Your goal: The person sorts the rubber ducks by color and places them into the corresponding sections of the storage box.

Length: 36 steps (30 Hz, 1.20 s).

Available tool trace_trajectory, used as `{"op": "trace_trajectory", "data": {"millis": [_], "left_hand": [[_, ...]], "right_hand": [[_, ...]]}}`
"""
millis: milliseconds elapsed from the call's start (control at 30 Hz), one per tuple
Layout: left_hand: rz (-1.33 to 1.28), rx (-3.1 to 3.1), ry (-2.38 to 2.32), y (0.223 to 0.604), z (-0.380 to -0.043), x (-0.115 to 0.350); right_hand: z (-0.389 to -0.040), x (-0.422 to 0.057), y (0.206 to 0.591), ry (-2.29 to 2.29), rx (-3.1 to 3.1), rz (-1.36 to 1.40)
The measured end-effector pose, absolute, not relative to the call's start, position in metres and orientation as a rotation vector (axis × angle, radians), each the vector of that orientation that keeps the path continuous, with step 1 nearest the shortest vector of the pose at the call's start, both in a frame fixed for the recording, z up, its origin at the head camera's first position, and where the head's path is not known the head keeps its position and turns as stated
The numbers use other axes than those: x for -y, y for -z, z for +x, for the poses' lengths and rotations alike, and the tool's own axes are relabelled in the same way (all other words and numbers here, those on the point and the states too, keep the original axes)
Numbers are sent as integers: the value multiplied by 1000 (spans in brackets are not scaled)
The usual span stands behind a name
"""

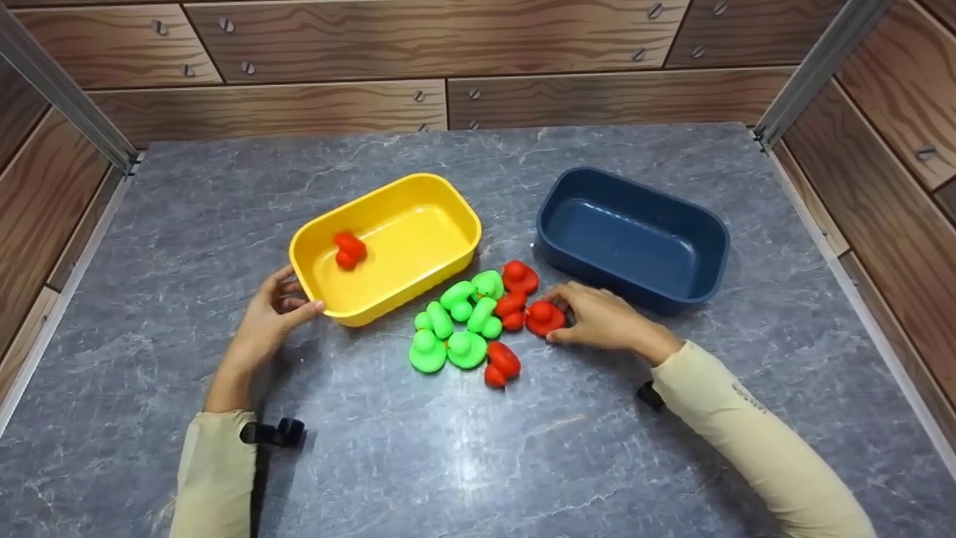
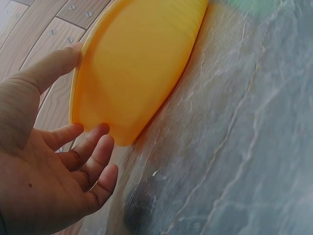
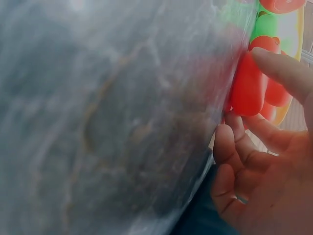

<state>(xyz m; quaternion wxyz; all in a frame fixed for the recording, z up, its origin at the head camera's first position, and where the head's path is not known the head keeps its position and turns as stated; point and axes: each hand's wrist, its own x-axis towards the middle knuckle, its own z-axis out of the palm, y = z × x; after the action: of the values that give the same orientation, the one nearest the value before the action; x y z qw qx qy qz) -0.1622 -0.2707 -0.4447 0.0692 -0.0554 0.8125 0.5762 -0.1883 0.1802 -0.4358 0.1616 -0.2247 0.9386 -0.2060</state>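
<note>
My left hand (image 1: 263, 321) rests against the near-left end of a yellow bin (image 1: 388, 302). In the left wrist view its thumb touches the rim and its loosely bent fingertips touch the outer wall. One red toy duck (image 1: 349, 250) lies inside this bin, slightly blurred. My right hand (image 1: 601, 317) pinches another red toy duck (image 1: 545, 319) between thumb and fingers, at the right edge of a cluster; the duck appears to be on the table. Other red ducks (image 1: 503, 362) and several green toy ducks (image 1: 467, 350) lie together there.
A dark blue bin (image 1: 635, 224), with nothing in it, stands behind my right hand. The grey marbled tabletop (image 1: 418, 463) is bounded by wood-patterned walls (image 1: 321, 45) at the back and sides. Black straps (image 1: 272, 432) sit on both wrists.
</note>
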Motion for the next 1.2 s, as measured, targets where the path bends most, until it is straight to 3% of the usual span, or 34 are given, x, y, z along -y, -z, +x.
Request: {"op": "trace_trajectory", "data": {"millis": [633,1200], "left_hand": [[-181,-2414,-1777,445,-162,270],[-165,-2435,-1732,444,-162,271]], "right_hand": [[-190,-179,384,1010,-2624,-678],[-218,-114,361,1368,-2507,-610]]}}
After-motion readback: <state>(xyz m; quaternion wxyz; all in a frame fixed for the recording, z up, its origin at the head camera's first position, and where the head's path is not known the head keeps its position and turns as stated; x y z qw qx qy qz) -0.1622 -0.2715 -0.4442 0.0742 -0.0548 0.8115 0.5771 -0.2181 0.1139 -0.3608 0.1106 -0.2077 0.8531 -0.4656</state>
